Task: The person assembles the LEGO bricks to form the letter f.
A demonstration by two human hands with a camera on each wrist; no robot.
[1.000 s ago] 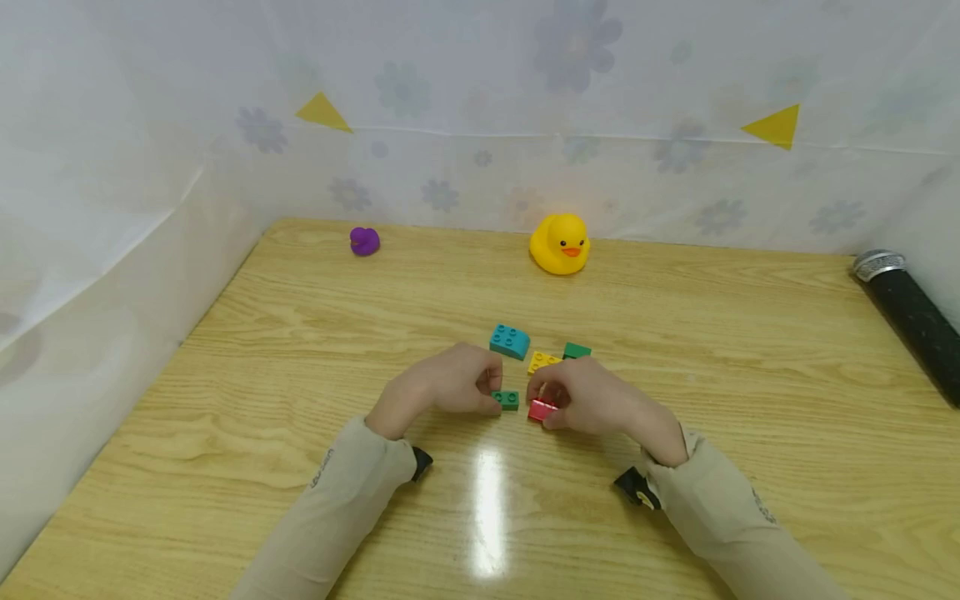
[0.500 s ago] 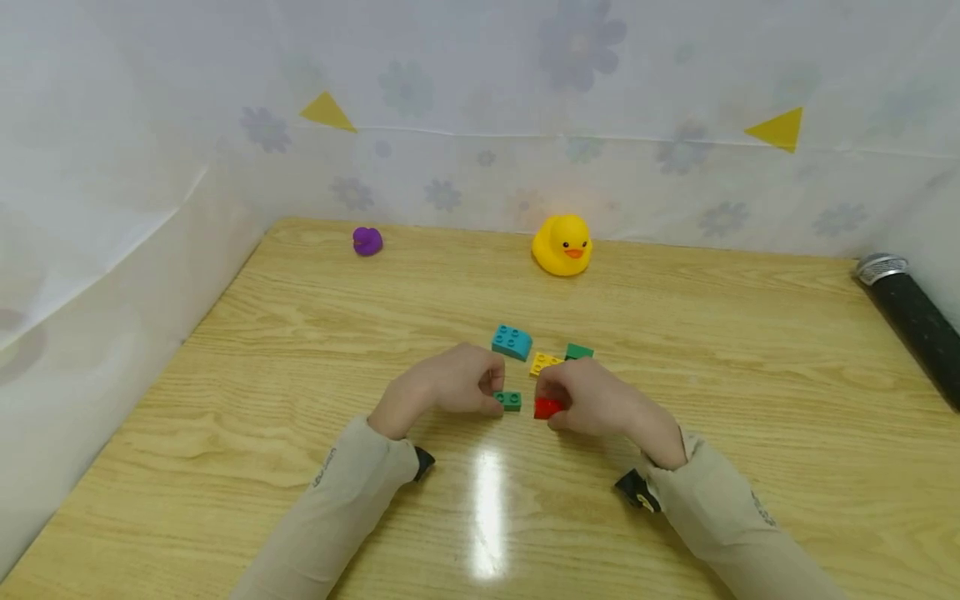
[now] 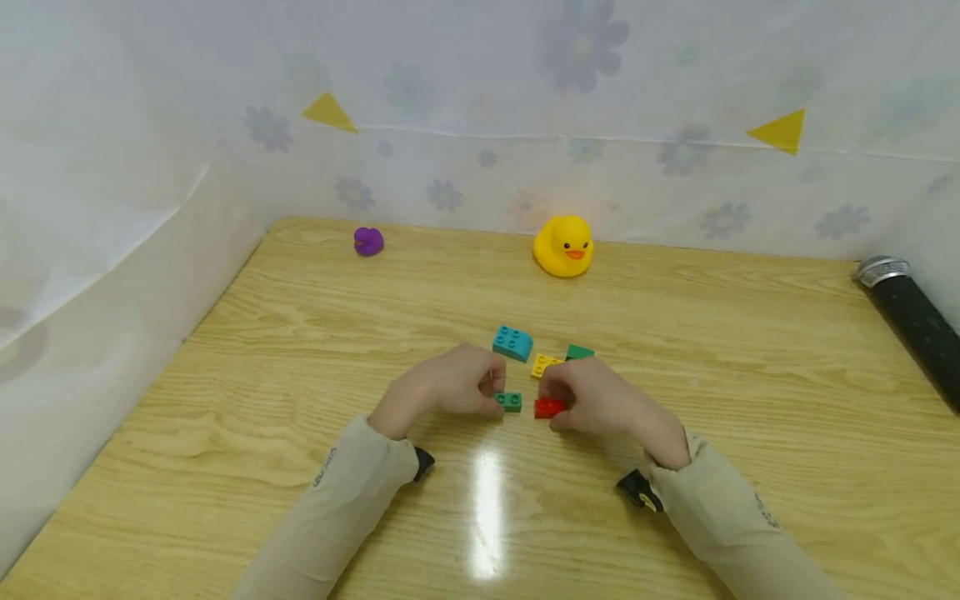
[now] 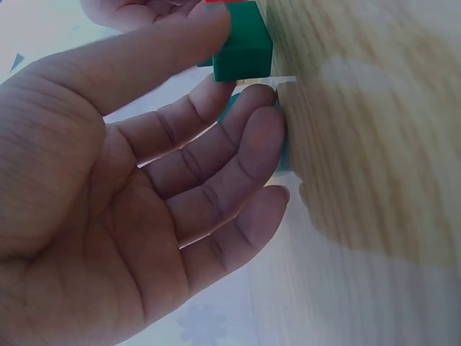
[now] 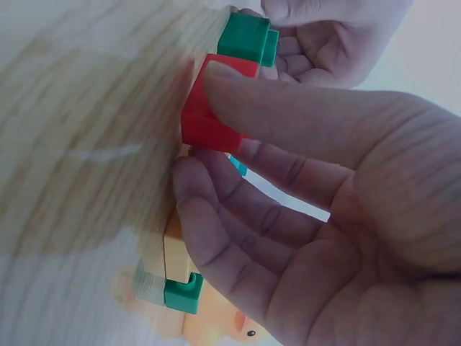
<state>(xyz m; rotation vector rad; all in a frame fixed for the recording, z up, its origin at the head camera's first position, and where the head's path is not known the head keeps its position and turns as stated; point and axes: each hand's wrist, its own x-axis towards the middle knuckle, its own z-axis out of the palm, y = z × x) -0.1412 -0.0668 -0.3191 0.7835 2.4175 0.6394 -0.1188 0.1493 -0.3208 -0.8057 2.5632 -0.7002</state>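
In the head view my left hand (image 3: 457, 380) pinches a small green toy brick (image 3: 512, 402) at its left end, thumb in front. Its studs face up. My right hand (image 3: 600, 398) holds a red brick (image 3: 546, 408) between thumb and fingers, a short gap to the right of the green one. From the right wrist the thumb lies across the red brick (image 5: 202, 124), low at the wooden tabletop. The left wrist view shows the thumb on the green brick (image 4: 248, 50), with the other fingers curving below it. The fingers hide part of each brick.
Just beyond the hands lie a blue brick (image 3: 512, 342), a yellow brick (image 3: 543, 365) and another green brick (image 3: 580, 352). Farther back stand a purple duck (image 3: 368, 242) and a yellow duck (image 3: 564, 247). A microphone (image 3: 911, 321) lies at the right edge.
The red brick has turned in the right fingers from a tilted pose to lying level, and has shifted slightly right, away from the green brick. My left hand keeps its pinch in place.
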